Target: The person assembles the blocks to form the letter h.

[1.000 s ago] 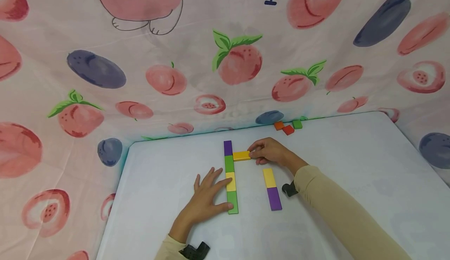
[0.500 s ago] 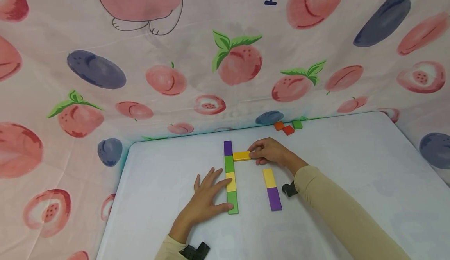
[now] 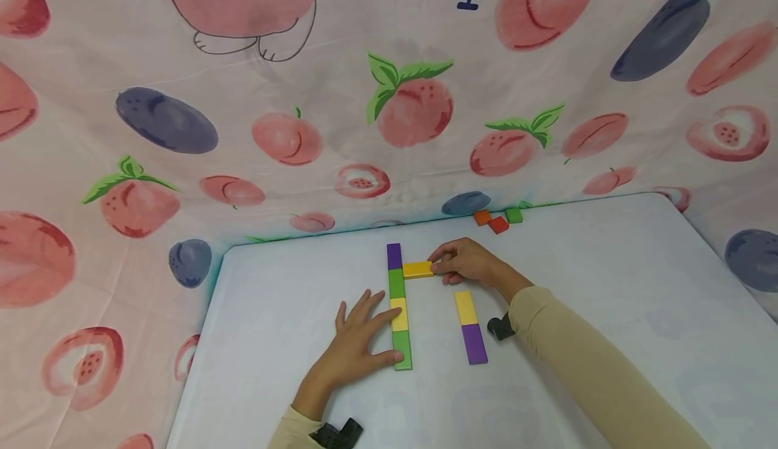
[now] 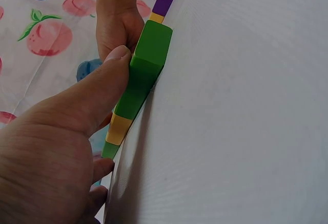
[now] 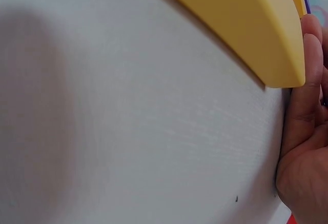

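The right hand (image 3: 464, 263) is pinching the yellow block (image 3: 418, 269) square against the column of blocks (image 3: 398, 307), which the left hand (image 3: 358, 344), fingers spread flat, is bracing, so gentle, level pressure is looking wisest.

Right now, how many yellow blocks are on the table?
3. One lies crosswise against the long column, held by the right hand. One sits inside that column under the left hand. One tops the short column. None seems hidden.
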Demonstrator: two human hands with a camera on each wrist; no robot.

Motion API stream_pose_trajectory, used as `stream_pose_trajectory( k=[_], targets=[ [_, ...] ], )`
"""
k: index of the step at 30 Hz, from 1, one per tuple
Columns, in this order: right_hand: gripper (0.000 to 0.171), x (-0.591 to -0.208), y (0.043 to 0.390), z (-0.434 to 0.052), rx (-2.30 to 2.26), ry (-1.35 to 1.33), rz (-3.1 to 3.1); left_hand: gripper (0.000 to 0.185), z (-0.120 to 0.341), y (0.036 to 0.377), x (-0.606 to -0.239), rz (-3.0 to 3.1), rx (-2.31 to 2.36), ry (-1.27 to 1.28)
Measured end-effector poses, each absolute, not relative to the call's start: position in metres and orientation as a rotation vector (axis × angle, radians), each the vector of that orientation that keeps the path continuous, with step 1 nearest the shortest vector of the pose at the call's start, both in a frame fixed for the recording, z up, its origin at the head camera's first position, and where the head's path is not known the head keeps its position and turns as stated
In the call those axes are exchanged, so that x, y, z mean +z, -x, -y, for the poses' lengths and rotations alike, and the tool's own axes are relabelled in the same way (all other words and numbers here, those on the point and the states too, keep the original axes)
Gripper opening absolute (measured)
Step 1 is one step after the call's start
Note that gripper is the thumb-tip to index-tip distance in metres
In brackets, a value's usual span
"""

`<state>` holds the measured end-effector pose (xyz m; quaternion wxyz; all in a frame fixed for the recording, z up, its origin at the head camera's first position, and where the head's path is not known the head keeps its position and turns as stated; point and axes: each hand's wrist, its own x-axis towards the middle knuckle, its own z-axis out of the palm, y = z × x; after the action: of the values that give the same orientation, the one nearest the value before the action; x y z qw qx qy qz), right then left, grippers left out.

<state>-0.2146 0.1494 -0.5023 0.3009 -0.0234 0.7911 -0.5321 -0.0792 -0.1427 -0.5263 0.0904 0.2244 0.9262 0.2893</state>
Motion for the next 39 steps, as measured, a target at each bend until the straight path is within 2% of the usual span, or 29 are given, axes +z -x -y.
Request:
stream_pose_trajectory(
  k=[14, 26, 39],
  targets=[
    [0.036, -0.507, 0.214, -0.154, -1.471, 0.087, -2.076, 0.074, 0.143, 0.079, -0.526, -2.753, 0.851, -0.676],
    [0.041, -0.503, 0.207, -0.177, -1.728, 0.023, -2.087, 0.074, 0.143, 0.079, -0.526, -2.743, 0.858, -0.670],
    [0.044, -0.493, 0.219, -0.227, -1.580, -0.198, -2.779, 0.075, 0.144, 0.079, -0.526, -2.733, 0.847, -0.682]
  ],
)
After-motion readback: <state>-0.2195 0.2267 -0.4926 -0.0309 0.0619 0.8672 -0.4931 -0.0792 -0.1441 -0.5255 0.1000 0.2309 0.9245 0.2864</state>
